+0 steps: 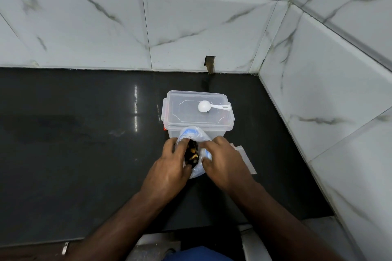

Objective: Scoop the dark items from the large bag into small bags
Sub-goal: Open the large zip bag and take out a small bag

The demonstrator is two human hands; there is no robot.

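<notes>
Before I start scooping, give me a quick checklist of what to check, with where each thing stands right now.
1. Large bag mouth open: ok, both hands spread it and the dark items show.
2. Left hand gripping the bag edge: ok.
3. Right hand free for the scoop: not ok, it holds the bag.
4. White scoop within reach: ok, on the container lid.
5. Small bags ready: cannot tell, only flat plastic beside the right hand.
</notes>
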